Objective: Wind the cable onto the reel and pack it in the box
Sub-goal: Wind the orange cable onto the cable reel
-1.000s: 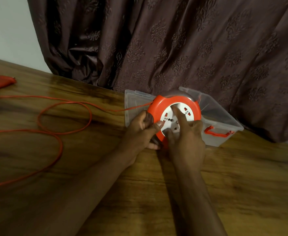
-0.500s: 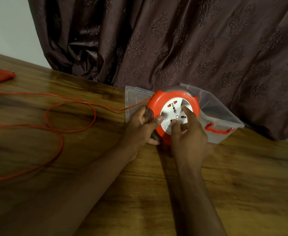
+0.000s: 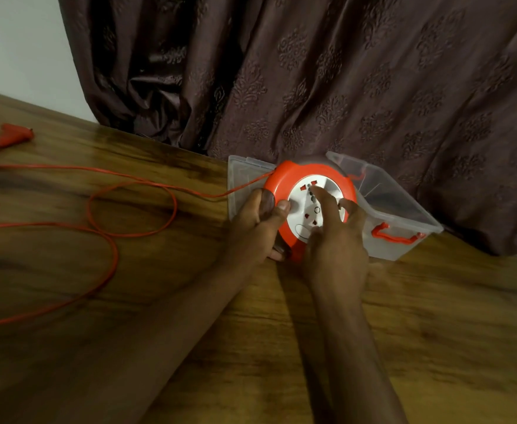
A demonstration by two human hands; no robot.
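An orange cable reel [image 3: 281, 182] with a white socket face stands tilted on the wooden table, in front of a clear plastic box [image 3: 404, 215] with an orange latch. My left hand [image 3: 257, 224] grips the reel's left rim. My right hand [image 3: 333, 240] lies on the white face, index finger stretched up across the sockets. The orange cable [image 3: 135, 206] leaves the reel's upper left and lies in loose loops across the table to the left. Its orange plug [image 3: 12, 136] rests at the far left.
A dark patterned curtain [image 3: 312, 71] hangs right behind the box and reel. The box's clear lid [image 3: 242, 172] stands open at its left end. The wooden table [image 3: 434, 332] stretches bare to the front and right.
My right hand has turned the white face round, its index finger moving from the lower part up to the top. The cable loop has shifted slightly toward the reel.
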